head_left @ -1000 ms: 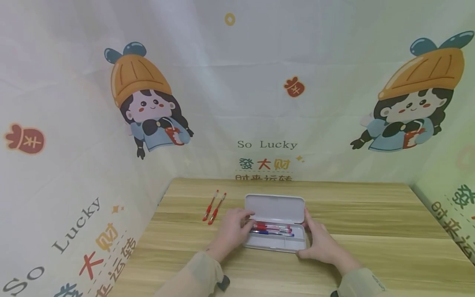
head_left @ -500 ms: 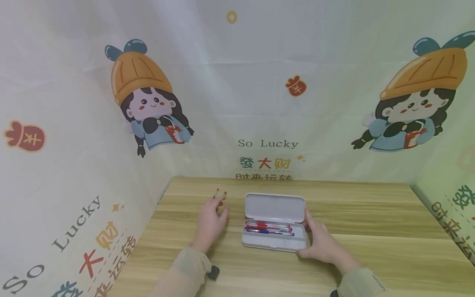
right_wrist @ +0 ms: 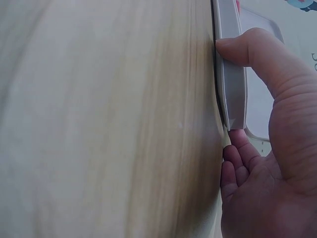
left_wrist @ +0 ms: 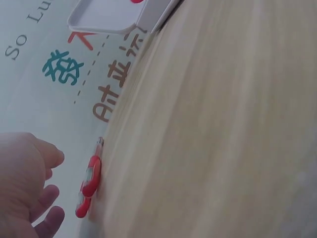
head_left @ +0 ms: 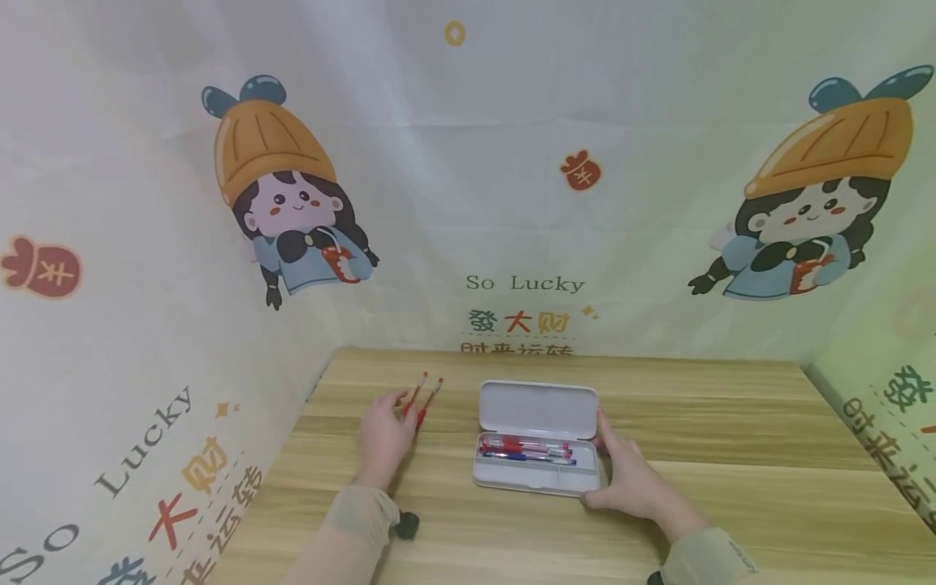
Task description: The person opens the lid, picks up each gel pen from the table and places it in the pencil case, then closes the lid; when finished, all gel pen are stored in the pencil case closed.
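Note:
My left hand [head_left: 385, 435] is beside two red pens [head_left: 431, 398] lying side by side on the table's left part. In the left wrist view its loosely bent fingers [left_wrist: 47, 203] show a gap from the red grips, and nothing is held. To the right stands a white pencil case [head_left: 512, 474], its lid [head_left: 539, 410] raised. Several red pens [head_left: 512, 444] and a blue pen [head_left: 515, 457] lie in its rear compartment. My right hand [head_left: 632, 479] grips the case's right end, thumb at the front corner, fingers around the back.
The wooden table [head_left: 702, 422] reaches back to a printed cloth [head_left: 409, 203] that hangs behind it and along both sides. A small divider [head_left: 559, 476] splits the case's front compartment.
My left hand has left the pencil case and moved left, reaching over the two loose red pens, then drawing back slightly beside them. My right hand has kept its grip on the case.

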A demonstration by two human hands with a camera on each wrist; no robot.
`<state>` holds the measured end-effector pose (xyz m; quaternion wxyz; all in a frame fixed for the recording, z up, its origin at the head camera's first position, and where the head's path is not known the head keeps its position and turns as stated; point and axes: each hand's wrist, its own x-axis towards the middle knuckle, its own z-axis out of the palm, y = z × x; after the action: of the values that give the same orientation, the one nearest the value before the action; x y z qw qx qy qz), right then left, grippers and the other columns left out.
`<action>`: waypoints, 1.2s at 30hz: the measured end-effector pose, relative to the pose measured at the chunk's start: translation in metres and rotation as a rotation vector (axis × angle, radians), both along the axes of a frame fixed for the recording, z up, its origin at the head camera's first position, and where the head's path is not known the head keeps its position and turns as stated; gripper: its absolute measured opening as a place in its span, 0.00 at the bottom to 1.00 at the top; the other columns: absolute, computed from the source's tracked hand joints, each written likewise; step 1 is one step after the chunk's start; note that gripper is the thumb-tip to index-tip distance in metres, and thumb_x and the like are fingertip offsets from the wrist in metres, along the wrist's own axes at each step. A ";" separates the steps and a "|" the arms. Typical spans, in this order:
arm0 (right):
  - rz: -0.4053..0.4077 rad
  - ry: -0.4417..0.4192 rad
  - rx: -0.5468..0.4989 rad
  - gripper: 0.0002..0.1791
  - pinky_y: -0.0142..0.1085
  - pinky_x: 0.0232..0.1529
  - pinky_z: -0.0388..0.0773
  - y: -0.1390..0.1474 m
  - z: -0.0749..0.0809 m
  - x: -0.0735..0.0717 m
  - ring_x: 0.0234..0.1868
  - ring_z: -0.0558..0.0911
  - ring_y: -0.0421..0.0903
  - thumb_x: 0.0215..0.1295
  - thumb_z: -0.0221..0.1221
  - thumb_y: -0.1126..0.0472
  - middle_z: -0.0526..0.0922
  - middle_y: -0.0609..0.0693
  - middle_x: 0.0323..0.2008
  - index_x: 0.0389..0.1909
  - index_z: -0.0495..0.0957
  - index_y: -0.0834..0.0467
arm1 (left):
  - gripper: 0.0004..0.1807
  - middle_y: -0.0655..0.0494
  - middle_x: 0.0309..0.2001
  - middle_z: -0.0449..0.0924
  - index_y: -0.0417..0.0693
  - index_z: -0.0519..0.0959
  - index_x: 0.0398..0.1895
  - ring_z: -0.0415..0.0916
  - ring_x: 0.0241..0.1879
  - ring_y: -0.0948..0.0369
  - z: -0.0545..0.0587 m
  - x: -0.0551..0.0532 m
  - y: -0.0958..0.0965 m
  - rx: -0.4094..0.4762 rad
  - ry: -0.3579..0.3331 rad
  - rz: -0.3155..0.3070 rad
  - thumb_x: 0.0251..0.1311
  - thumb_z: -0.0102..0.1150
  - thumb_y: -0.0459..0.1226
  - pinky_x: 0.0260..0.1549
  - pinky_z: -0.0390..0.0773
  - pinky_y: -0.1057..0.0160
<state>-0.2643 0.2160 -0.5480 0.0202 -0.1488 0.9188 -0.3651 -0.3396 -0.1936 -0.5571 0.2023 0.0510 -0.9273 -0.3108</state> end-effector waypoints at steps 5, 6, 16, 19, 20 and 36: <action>-0.002 -0.009 0.002 0.84 0.72 0.79 0.63 0.000 0.001 0.001 0.72 0.71 0.66 0.38 0.86 0.52 0.82 0.61 0.67 0.88 0.37 0.70 | 0.22 0.39 0.55 0.90 0.43 0.87 0.62 0.86 0.56 0.38 -0.001 0.000 -0.006 0.013 -0.048 0.047 0.70 0.70 0.43 0.52 0.84 0.36; -0.002 -0.013 -0.002 0.84 0.72 0.79 0.63 0.000 0.002 0.001 0.72 0.71 0.66 0.38 0.86 0.52 0.82 0.61 0.67 0.88 0.37 0.70 | 0.22 0.40 0.55 0.91 0.43 0.87 0.62 0.87 0.56 0.38 -0.001 0.000 -0.007 0.016 -0.057 0.052 0.70 0.70 0.43 0.52 0.84 0.36; 0.002 0.009 -0.004 0.85 0.72 0.79 0.63 0.001 -0.001 -0.002 0.72 0.73 0.65 0.38 0.86 0.52 0.83 0.61 0.66 0.88 0.37 0.68 | 0.24 0.45 0.57 0.92 0.43 0.86 0.64 0.87 0.59 0.39 -0.003 0.000 -0.010 -0.034 -0.154 0.069 0.72 0.68 0.47 0.57 0.78 0.36; 0.000 0.005 -0.001 0.85 0.71 0.79 0.63 0.001 -0.003 -0.002 0.72 0.72 0.65 0.38 0.86 0.52 0.83 0.60 0.66 0.88 0.36 0.68 | 0.22 0.46 0.55 0.93 0.45 0.88 0.61 0.88 0.58 0.40 -0.005 0.000 -0.010 -0.049 -0.176 0.078 0.71 0.68 0.48 0.56 0.78 0.39; 0.000 0.001 -0.001 0.85 0.71 0.79 0.63 0.001 -0.003 -0.002 0.72 0.72 0.65 0.38 0.86 0.52 0.83 0.60 0.66 0.88 0.36 0.68 | 0.21 0.46 0.54 0.93 0.45 0.89 0.60 0.88 0.57 0.40 -0.005 0.000 -0.011 -0.056 -0.180 0.078 0.71 0.68 0.47 0.54 0.78 0.39; -0.002 0.013 -0.018 0.86 0.72 0.76 0.66 0.001 0.001 -0.001 0.69 0.72 0.64 0.36 0.86 0.52 0.82 0.62 0.68 0.90 0.36 0.64 | 0.15 0.49 0.38 0.93 0.44 0.92 0.52 0.84 0.36 0.52 -0.007 -0.001 -0.013 -0.001 -0.145 0.058 0.71 0.67 0.42 0.33 0.72 0.59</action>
<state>-0.2653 0.2169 -0.5470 0.0127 -0.1505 0.9158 -0.3723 -0.3409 -0.2067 -0.5637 0.1433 0.0999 -0.9378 -0.2999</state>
